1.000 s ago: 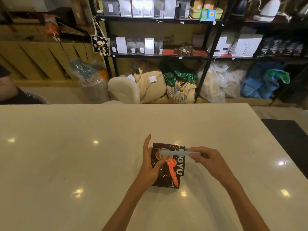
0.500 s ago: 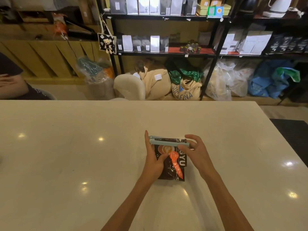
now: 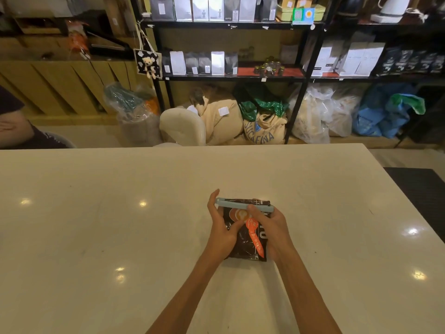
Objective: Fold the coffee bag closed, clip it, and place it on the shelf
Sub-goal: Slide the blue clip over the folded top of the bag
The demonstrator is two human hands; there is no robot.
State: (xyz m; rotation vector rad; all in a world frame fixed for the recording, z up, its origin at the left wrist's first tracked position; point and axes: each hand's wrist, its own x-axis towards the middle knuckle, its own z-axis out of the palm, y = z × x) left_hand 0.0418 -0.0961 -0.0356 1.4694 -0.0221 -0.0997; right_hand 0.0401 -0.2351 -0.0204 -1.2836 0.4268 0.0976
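A dark coffee bag (image 3: 243, 244) with an orange spoon picture lies flat on the white table (image 3: 120, 213), its top edge folded over. A light blue bag clip (image 3: 234, 204) lies across the fold at the bag's top. My left hand (image 3: 222, 227) grips the bag's left side, thumb on its front, fingertips at the clip's left end. My right hand (image 3: 271, 225) presses its thumb on the clip's middle and wraps the bag's right side. The black shelf (image 3: 240, 77) stands beyond the table.
The shelf holds several white, grey and black bags and small jars (image 3: 268, 67). Sacks (image 3: 263, 127) and plastic bags (image 3: 320, 112) lie on the floor below it. A cream chair back (image 3: 183, 126) touches the table's far edge. Another person's arm (image 3: 14, 126) shows at left.
My right hand brought the blue clip from above the bag onto the folded top, then slid its thumb to the clip's middle. My left hand stayed on the bag.
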